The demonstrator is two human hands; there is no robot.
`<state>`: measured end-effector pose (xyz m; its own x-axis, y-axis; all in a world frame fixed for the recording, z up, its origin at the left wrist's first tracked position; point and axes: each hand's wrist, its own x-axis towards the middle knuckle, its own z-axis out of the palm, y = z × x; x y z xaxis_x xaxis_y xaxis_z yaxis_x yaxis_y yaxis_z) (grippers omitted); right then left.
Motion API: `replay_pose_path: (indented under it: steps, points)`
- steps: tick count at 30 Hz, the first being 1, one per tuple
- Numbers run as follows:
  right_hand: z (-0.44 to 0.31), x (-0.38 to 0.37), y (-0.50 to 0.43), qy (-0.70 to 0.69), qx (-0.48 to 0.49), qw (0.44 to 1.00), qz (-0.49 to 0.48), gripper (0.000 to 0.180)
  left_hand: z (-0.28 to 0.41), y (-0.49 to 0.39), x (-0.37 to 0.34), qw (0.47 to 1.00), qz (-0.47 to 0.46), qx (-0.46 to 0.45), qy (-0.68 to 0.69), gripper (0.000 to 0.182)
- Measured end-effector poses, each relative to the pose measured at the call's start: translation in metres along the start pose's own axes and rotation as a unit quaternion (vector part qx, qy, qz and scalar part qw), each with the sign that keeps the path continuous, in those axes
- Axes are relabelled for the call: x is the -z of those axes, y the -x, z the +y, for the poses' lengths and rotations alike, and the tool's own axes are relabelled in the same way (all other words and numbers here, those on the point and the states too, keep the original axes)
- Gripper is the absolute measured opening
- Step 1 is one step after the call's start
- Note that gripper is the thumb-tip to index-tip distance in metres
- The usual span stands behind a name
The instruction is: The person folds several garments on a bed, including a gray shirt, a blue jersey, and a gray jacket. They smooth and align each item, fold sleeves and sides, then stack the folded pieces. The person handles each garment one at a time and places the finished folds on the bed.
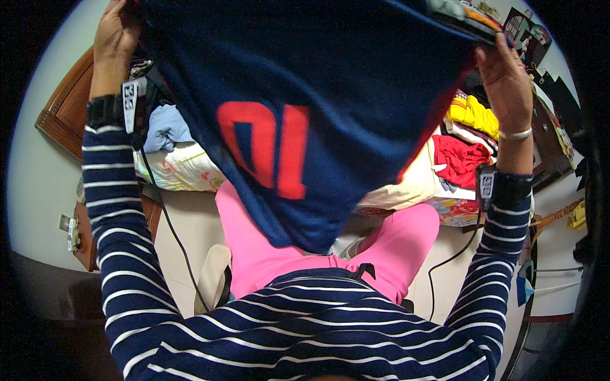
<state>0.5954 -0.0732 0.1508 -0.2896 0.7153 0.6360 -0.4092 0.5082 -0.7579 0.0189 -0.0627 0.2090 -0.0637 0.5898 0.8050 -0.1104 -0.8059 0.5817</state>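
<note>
A navy blue garment [362, 95] with red edging and large red digits hangs spread between my two raised hands, its lower end above my lap. My left hand [119, 33], at the top left, grips one side of it, though some fingers are cut off by the frame's edge or hidden by cloth. My right hand [507, 71] pinches the other side near the top right between thumb and fingers. The cloth hides much of what lies behind it.
Beyond the garment is a bed with a floral cover [186, 166]. Light blue cloth [167, 127] lies on its left; red cloth [460, 159] and yellow clothes [472, 112] are piled on the right. Black cables [174, 228] run from devices on both forearms. A wooden headboard [71, 105] stands left.
</note>
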Motion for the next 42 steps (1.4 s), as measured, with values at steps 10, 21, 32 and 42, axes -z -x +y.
replay_pose_path:
  steps: [10, 21, 32, 42]
  points:
    - [0.067, -0.099, 0.07, 0.133, -0.101, 0.979, 0.116, 0.024, -0.079, -0.121, -0.038, 0.998, 0.013, 0.004, 0.054, 0.019]
    - [0.146, -0.006, 0.238, 0.054, -0.236, 0.86, 0.448, 0.017, -0.394, -0.025, -0.342, 0.928, -0.253, 0.127, 0.243, 0.024]
    - [0.184, 0.051, 0.32, 0.025, -0.284, 0.798, 0.531, 0.028, -0.389, 0.237, -0.301, 0.86, -0.446, 0.183, -0.165, 0.084]
    - [0.192, 0.072, 0.318, 0.587, -0.175, 0.675, 0.411, 0.042, -0.268, 0.343, -0.038, 0.759, -0.221, 0.253, -0.558, 0.079]
